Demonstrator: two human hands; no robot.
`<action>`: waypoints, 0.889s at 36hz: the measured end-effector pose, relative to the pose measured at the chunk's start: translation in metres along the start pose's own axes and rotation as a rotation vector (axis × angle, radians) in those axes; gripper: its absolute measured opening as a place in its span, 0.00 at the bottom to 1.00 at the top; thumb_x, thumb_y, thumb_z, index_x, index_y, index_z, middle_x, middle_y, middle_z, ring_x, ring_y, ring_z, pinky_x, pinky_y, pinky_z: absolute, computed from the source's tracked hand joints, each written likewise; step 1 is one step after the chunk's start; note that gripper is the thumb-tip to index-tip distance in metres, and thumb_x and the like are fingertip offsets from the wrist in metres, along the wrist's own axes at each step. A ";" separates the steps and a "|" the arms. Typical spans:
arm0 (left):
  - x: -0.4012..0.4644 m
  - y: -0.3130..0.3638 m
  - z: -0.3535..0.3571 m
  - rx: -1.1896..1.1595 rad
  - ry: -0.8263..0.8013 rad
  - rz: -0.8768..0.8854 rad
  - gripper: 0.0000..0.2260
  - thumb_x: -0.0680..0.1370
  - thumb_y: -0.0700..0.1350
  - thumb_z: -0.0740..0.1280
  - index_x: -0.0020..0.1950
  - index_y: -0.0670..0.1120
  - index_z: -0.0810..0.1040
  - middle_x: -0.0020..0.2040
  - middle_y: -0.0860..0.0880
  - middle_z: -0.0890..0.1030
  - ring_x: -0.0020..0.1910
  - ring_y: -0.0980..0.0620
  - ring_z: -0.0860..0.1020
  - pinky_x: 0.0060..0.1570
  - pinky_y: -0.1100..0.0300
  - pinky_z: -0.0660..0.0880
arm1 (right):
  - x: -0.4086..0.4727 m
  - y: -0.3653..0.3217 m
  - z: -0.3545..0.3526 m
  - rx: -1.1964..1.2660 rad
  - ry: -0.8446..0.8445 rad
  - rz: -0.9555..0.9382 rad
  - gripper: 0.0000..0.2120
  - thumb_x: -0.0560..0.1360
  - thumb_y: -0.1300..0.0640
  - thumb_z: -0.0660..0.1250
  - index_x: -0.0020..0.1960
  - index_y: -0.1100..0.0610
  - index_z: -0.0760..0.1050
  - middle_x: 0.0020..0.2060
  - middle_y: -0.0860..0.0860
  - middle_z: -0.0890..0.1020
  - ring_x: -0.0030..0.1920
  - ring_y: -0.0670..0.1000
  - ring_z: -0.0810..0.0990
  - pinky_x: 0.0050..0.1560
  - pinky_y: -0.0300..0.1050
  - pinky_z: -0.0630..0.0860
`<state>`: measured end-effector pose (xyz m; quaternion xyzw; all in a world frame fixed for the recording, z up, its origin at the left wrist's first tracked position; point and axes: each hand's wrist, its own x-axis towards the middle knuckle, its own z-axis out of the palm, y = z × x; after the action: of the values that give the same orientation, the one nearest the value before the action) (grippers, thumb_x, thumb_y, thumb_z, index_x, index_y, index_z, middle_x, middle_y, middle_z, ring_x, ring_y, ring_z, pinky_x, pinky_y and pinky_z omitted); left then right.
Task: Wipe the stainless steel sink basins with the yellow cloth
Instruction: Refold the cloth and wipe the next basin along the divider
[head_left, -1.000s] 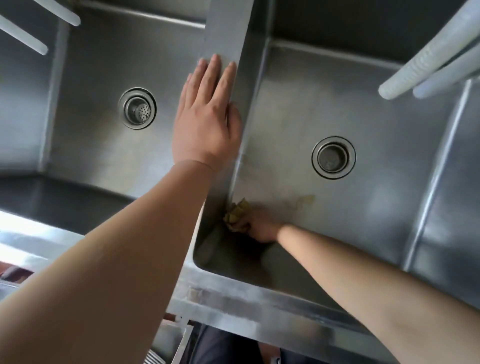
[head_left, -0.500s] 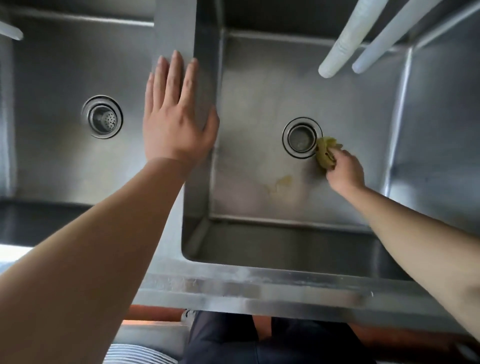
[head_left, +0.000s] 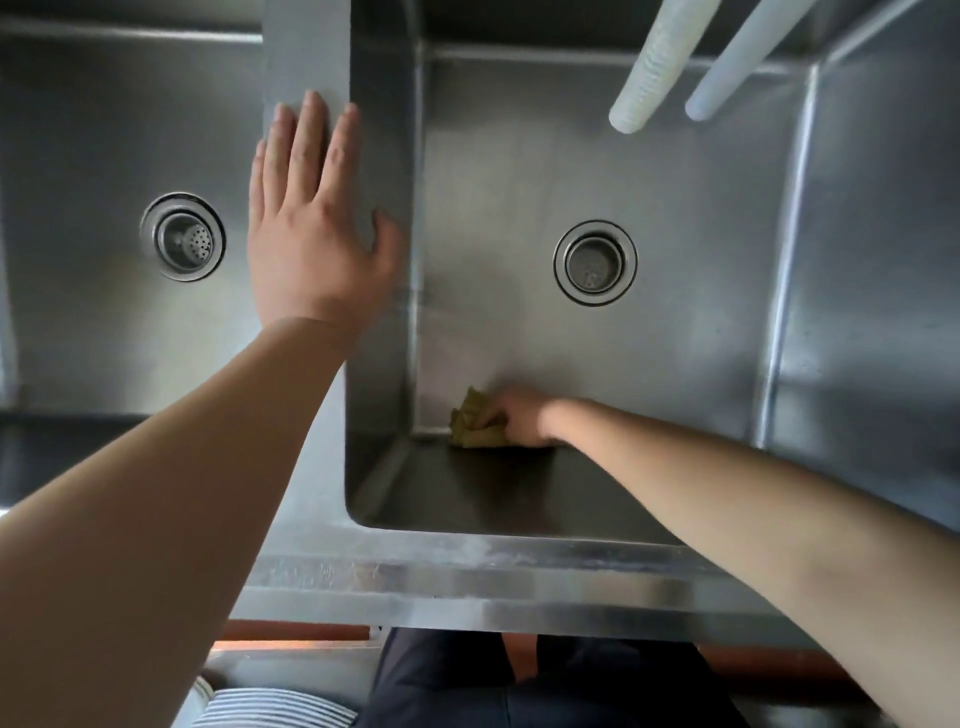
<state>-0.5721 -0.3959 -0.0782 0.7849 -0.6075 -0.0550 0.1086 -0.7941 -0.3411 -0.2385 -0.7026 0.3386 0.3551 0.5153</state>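
Two stainless steel basins lie below me, split by a flat steel divider (head_left: 306, 62). My right hand (head_left: 522, 423) grips the crumpled yellow cloth (head_left: 474, 422) and presses it to the floor of the right basin (head_left: 675, 332), in its near left part where the floor meets the front wall. My left hand (head_left: 311, 234) rests flat on the divider, fingers straight and spread, thumb over the edge toward the right basin. The left basin (head_left: 78, 322) holds nothing but its drain.
A round drain (head_left: 595, 262) sits mid-floor in the right basin, and a strainer drain (head_left: 183, 236) in the left. Two white ribbed hoses (head_left: 654, 67) hang over the right basin's far side. The sink's front rim (head_left: 467, 577) runs across below.
My right hand has swept the cloth from beside the right drain back to the near left part of the basin floor. My left hand has stayed on the divider.
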 end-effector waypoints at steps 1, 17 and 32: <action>0.000 0.000 0.000 -0.002 0.005 0.000 0.31 0.75 0.49 0.61 0.78 0.47 0.62 0.79 0.44 0.60 0.79 0.42 0.56 0.78 0.50 0.51 | -0.004 0.005 -0.007 0.049 0.007 0.021 0.22 0.75 0.65 0.61 0.65 0.49 0.79 0.65 0.52 0.79 0.60 0.54 0.78 0.57 0.39 0.72; 0.000 0.001 -0.002 0.013 -0.013 -0.016 0.31 0.74 0.48 0.59 0.78 0.47 0.62 0.79 0.45 0.60 0.79 0.42 0.56 0.78 0.51 0.50 | -0.016 0.084 -0.086 0.342 0.782 0.445 0.27 0.76 0.60 0.62 0.74 0.49 0.65 0.71 0.59 0.71 0.65 0.67 0.74 0.61 0.52 0.72; 0.001 -0.001 0.003 0.002 0.032 -0.030 0.31 0.73 0.49 0.58 0.78 0.48 0.63 0.79 0.46 0.62 0.78 0.43 0.57 0.77 0.50 0.53 | 0.054 -0.049 0.018 -0.033 0.185 -0.167 0.25 0.77 0.59 0.65 0.73 0.48 0.69 0.72 0.55 0.72 0.71 0.60 0.70 0.70 0.50 0.68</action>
<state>-0.5712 -0.3964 -0.0809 0.7949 -0.5937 -0.0438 0.1168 -0.7279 -0.3175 -0.2644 -0.7665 0.3189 0.2502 0.4982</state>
